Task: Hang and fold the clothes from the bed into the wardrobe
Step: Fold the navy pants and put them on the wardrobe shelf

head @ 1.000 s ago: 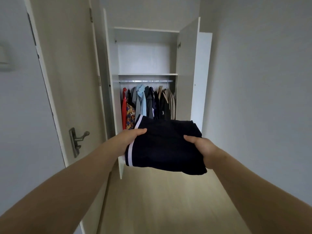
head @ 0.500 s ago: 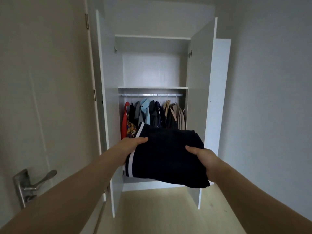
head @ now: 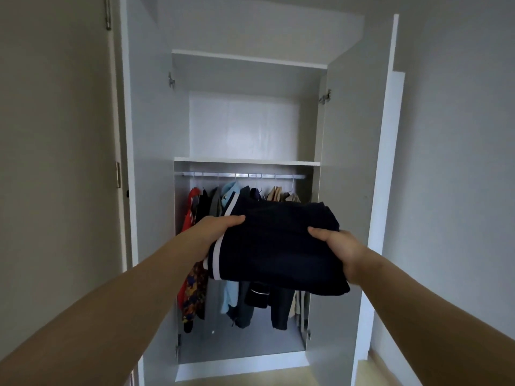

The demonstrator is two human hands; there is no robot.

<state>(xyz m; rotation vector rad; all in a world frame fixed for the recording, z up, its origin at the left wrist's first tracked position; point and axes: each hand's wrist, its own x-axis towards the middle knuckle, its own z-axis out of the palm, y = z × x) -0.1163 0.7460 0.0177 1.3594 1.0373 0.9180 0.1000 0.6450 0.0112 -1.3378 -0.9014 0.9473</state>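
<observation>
Folded dark garment (head: 278,246) with a white stripe hangs in front of the open wardrobe (head: 248,162), below its shelf; left hand (head: 214,232) and right hand (head: 337,246) each grip one side edge, thumbs on top; soft, light cloth, likely to sag and unfold, so support from beneath suits it best.

One view only, worn on the head. We face the open wardrobe (head: 242,126) straight on and stand close before it, its shelf (head: 246,162) near mid-frame. Wide lens: the wardrobe's doors (head: 351,162) fill both sides, and the floor (head: 245,378) below the wardrobe shows only at the bottom edge.
</observation>
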